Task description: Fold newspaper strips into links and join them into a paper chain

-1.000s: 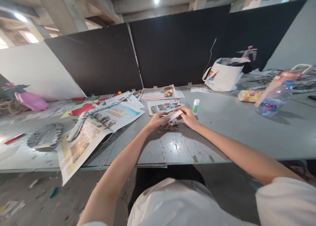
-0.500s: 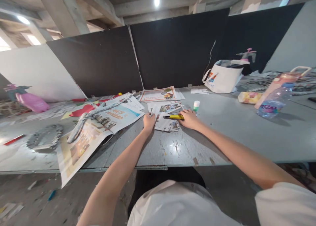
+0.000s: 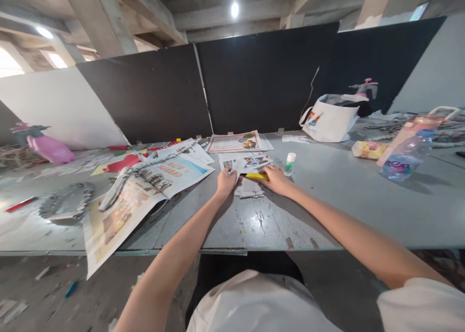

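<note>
My left hand is closed on a folded strip of printed paper, held slightly raised over the table. My right hand grips a yellow utility knife, its dark tip pointing left toward the strip. Under and between the hands lies a small pile of cut paper pieces. A printed sheet is just behind them. Close to the right fingers stands a glue stick with a white cap and green label.
On the left, an open magazine hangs over the table edge near a braided paper ring and a red pen. To the right are a white bag, a snack packet and a plastic bottle. A dark partition stands behind.
My left hand has moved a little right, lifting the paper strip toward the knife. The right hand keeps the knife, now turned so that less of its tip shows. The view has tilted up slightly.
</note>
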`<state>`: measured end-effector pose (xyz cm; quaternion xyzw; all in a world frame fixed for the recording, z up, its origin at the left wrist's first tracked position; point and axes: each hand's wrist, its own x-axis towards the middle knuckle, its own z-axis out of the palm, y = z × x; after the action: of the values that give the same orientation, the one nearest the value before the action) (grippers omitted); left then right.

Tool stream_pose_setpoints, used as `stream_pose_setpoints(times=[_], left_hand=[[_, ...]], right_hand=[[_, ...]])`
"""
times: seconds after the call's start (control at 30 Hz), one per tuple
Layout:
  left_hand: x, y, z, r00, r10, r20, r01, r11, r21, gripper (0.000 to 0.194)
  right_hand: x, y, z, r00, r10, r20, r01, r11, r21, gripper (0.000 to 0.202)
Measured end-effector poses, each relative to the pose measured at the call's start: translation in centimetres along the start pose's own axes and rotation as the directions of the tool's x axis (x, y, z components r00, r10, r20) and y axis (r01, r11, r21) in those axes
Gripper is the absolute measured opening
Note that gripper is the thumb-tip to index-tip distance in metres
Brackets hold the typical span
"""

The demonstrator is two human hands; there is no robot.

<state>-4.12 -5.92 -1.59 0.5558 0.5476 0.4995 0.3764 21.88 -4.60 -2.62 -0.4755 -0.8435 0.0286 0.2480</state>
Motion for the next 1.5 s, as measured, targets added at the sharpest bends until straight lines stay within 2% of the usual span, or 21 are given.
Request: stream_pose_setpoints(times=[0.1,0.17,0.23,0.3,0.37,0.43,0.47,0.57,0.73,0.93,1.23,1.4,1.5], left_hand=[[-0.3,0.7,0.3,0.991,-0.119,-0.067,0.116,0.992,-0.055,0.030],[-0.6,1.2,0.3,0.997,-0.069,-0.046,0.068,0.997,-0.033,0.028],[-0.9,1.6,0.1,1.000,0.022,0.017,-0.021,1.000,-0.021,0.026],[-1.2,2.0,0.0,0.990,0.099,0.100,-0.097,0.995,-0.026,0.028],[-1.5,2.4,-0.1,0.975,0.135,0.178,-0.132,0.991,-0.028,0.033],[-1.7,2.7,-0.2,0.960,0.138,0.244,-0.135,0.990,-0.028,0.040],[-1.9,2.8,-0.2,0.953,0.135,0.272,-0.131,0.991,-0.030,0.042],[-2.2,3.2,-0.2,0.934,0.123,0.335,-0.118,0.992,-0.034,0.047],[-2.5,3.5,0.1,0.909,0.122,0.399,-0.116,0.993,-0.039,0.055],[-2.4,3.5,0.3,0.914,0.099,0.394,-0.139,0.988,0.073,0.064],[-2.4,3.0,0.6,0.910,0.070,0.410,-0.108,0.992,0.071,0.078],[-2.2,3.0,0.8,0.922,0.078,0.380,-0.122,0.988,0.093,0.079],[-2.3,3.1,0.8,0.915,0.062,0.399,-0.102,0.992,0.080,0.083]], right_hand=[[-0.1,-0.3,0.0,1.000,-0.012,0.005,0.012,1.000,0.007,0.025],[-0.2,-0.7,-0.1,1.000,0.007,-0.028,-0.006,0.999,0.048,0.026],[0.0,-1.1,-0.5,0.995,0.039,-0.089,-0.022,0.983,0.184,0.029],[0.2,-1.7,-1.0,0.987,0.093,-0.133,-0.031,0.912,0.409,0.036],[0.3,-2.1,-1.5,0.980,0.153,-0.124,-0.043,0.781,0.623,0.048],[0.5,-2.5,-1.8,0.976,0.199,-0.090,-0.068,0.669,0.740,0.057],[0.5,-2.6,-1.9,0.974,0.214,-0.078,-0.080,0.642,0.763,0.060],[0.3,-2.6,-2.0,0.963,0.260,-0.077,-0.113,0.644,0.757,0.064],[0.0,-2.6,-2.0,0.959,0.266,-0.098,-0.129,0.716,0.686,0.069],[-0.4,-3.4,-2.7,0.968,0.235,-0.092,-0.110,0.722,0.683,0.074],[-0.7,-3.9,-2.2,0.962,0.252,-0.102,-0.087,0.640,0.763,0.073],[-0.9,-4.1,-2.6,0.962,0.240,-0.128,-0.075,0.689,0.721,0.076],[-0.9,-4.2,-2.8,0.961,0.241,-0.138,-0.070,0.691,0.720,0.077]])
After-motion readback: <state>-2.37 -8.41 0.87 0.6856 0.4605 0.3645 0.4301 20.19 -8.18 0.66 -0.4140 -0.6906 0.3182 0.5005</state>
